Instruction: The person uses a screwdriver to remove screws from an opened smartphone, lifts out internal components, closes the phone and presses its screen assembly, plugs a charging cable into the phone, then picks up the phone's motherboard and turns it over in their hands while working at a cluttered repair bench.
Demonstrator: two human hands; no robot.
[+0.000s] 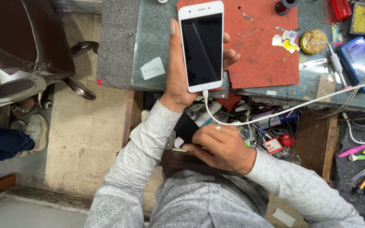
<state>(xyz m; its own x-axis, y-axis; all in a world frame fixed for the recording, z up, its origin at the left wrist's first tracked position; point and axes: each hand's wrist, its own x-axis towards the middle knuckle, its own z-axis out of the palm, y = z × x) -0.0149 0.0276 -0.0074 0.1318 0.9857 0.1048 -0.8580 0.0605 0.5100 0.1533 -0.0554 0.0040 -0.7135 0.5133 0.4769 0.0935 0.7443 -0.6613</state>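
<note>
White phone [201, 45] upright in left hand [178, 71], cable [275, 113] plugged below

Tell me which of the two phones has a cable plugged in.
The white phone in the left hand, white cable in its bottom; the blue phone lies unplugged.

Pretty bright, even light from overhead, shadows stay soft. The phone [201, 45] screen is dark with faint streaky glare. Focus is sharp mid-frame, but edges bend wide-angle style, and the open drawer [250, 122] sits in dimmer shade.
</note>
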